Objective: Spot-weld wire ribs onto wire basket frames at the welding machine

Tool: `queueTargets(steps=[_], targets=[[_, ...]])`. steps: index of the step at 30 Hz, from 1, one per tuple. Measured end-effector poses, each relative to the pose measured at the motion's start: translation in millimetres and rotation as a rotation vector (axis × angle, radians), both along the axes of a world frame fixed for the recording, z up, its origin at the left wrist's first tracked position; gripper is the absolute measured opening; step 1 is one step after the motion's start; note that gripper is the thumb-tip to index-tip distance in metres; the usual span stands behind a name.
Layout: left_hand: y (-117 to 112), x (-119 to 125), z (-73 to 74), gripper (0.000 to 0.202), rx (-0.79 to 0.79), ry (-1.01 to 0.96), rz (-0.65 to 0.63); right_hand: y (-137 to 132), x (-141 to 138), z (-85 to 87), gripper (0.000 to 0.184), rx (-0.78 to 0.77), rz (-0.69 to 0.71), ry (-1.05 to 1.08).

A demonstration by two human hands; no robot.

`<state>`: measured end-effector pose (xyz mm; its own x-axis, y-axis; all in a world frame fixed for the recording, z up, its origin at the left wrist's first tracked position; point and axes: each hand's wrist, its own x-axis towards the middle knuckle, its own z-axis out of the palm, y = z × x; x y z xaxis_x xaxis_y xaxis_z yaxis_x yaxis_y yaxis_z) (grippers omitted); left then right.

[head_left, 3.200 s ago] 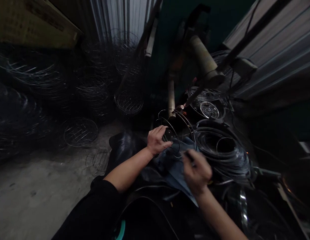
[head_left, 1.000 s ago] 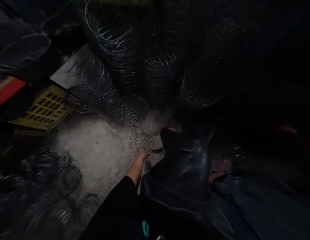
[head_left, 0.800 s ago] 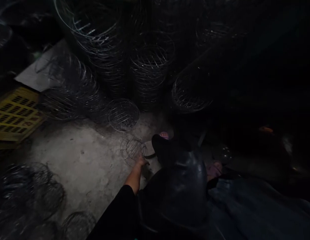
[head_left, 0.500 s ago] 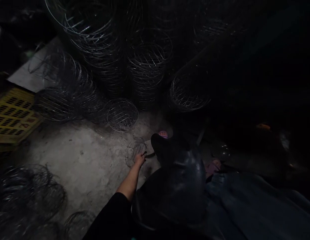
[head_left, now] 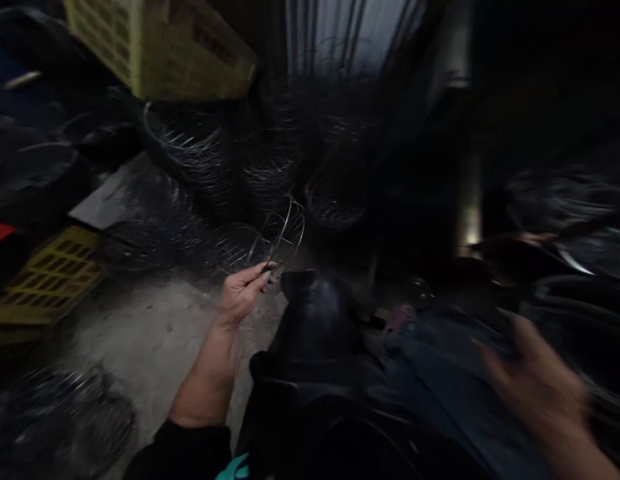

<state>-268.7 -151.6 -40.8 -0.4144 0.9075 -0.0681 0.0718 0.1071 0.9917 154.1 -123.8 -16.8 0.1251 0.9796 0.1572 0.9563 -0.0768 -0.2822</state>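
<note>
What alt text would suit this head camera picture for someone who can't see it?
A person's left hand pinches a small round wire basket frame above a grey concrete floor. Stacked wire baskets stand behind; the right hand is a blur.

Left grip point(head_left: 243, 293), centre-left of frame, pinches shut, forearm bare and raised; right grip point(head_left: 533, 383), lower right, is motion-blurred.

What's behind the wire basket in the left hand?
Behind the wire basket in the left hand: stacks of wire baskets, then a corrugated wall. The stacks cover the wall's lower part; the rest is too dark.
</note>
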Motion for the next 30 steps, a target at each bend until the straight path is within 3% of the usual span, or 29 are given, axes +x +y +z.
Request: queueTargets(steps=[3, 5, 8, 12, 15, 17, 20, 23, 25, 27, 30], targets=[[9, 47, 63.4, 0.027, 0.107, 0.169, -0.259, -3, -30, 11.2, 0.075, 0.128, 0.235, 0.085], [21, 83, 86.0, 0.025, 0.131, 0.183, -0.452, -1, -43, 20.4, 0.078, 0.211, 0.375, 0.149], [46, 136, 88.9, 0.028, -0.055, 0.059, -0.685, -2, -39, 25.0, 0.063, 0.182, 0.404, 0.220], [78, 187, 65.1, 0.034, -0.412, -0.093, -0.874, -18, -3, 6.0, 0.037, -0.028, 0.335, 0.388], [92, 204, 53.5, 0.038, -0.462, -0.039, -0.876, -28, 35, -13.4, 0.038, 0.015, 0.240, 0.623], [96, 210, 50.9, 0.041, -0.395, 0.011, -0.784, -30, 67, -21.9, 0.043, 0.106, 0.013, 0.660], [96, 217, 50.2, 0.050, -0.291, 0.041, -0.630, -29, 121, -28.3, 0.052, 0.125, -0.375, 0.345], [87, 225, 55.7, 0.051, -0.089, 0.137, -0.432, -31, 170, -32.1, 0.058, -0.084, -0.622, 0.075], [78, 235, 66.5, 0.045, 0.119, 0.258, -0.310, -34, 190, -33.4, 0.051, -0.217, -0.665, 0.088], [67, 251, 81.4, 0.040, 0.258, 0.318, -0.299, -39, 195, -31.3, 0.040, -0.256, -0.614, 0.151], [52, 292, 97.2, 0.036, 0.151, 0.172, -0.563, -53, 177, -17.7, 0.032, -0.102, -0.417, 0.253]])
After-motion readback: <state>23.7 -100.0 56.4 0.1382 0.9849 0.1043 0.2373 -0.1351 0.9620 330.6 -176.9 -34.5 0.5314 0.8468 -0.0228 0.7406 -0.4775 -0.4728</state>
